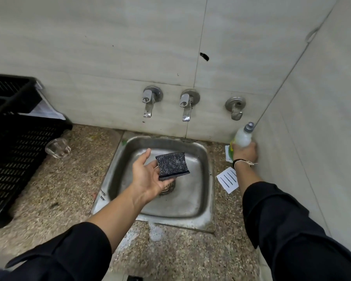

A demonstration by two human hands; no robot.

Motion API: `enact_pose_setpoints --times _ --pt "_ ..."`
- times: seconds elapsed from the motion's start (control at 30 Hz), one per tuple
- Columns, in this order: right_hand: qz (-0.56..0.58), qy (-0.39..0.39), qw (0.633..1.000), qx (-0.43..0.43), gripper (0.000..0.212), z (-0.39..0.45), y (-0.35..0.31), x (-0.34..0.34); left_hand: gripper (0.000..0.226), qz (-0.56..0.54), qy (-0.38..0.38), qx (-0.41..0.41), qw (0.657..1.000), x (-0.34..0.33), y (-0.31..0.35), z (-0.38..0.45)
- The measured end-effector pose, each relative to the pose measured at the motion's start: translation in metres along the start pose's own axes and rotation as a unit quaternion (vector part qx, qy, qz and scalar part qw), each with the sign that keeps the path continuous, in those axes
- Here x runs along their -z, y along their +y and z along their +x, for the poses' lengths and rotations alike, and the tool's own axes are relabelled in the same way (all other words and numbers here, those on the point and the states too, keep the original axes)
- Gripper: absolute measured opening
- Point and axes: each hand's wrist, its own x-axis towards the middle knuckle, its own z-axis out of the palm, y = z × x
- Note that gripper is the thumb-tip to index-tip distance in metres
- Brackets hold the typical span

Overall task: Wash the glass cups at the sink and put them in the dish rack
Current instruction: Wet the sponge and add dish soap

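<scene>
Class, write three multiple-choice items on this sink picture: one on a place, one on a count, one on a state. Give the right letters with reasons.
1. Where is the glass cup?
A. in the sink
B. on the counter beside the dish rack
C. in the left hand

2. How many taps are on the wall?
A. one
B. three
C. five

3. What does the right hand hold?
A. the soap bottle
B. the sponge
C. nothing

Answers:
1 B: the cup stands by the black dish rack, left of the sink.
2 B: three fittings sit in a row above the sink.
3 A: its fingers wrap the soap bottle; the left hand carries the sponge.
</scene>
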Motion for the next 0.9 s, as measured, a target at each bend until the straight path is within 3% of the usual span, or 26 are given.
enact_pose_setpoints --times 0.13,0.2,0.27,0.33,0.4,0.67,0.9 --pt "0.046 0.034 0.998 -0.012 0.060 -0.045 0.010 0.004 0.071 0.001 0.007 -0.002 1.000 0.004 -0.001 -0.009" --pt "0.083 -0.025 0.996 0.015 0.046 -0.085 0.015 0.007 0.072 0.000 0.006 -0.007 1.000 0.007 0.000 -0.013" --pt "0.133 -0.215 0.967 0.008 0.032 -0.137 0.008 0.012 0.071 0.003 0.009 -0.017 1.000 0.013 0.004 -0.016" --pt "0.212 -0.445 0.869 -0.042 0.029 -0.189 -0.007 0.015 0.071 0.014 0.020 -0.033 0.999 0.021 0.008 -0.020" --pt "0.247 -0.549 0.797 -0.057 0.026 -0.226 -0.021 0.008 0.073 0.027 0.029 -0.056 0.998 0.032 0.014 -0.025" --pt "0.272 -0.528 0.799 -0.090 0.032 -0.327 -0.050 -0.060 0.065 0.099 0.110 -0.122 0.981 0.116 0.056 -0.040" --pt "0.270 -0.499 0.817 -0.103 0.025 -0.390 -0.074 -0.097 0.030 0.118 0.270 -0.170 0.940 0.227 0.137 -0.026"
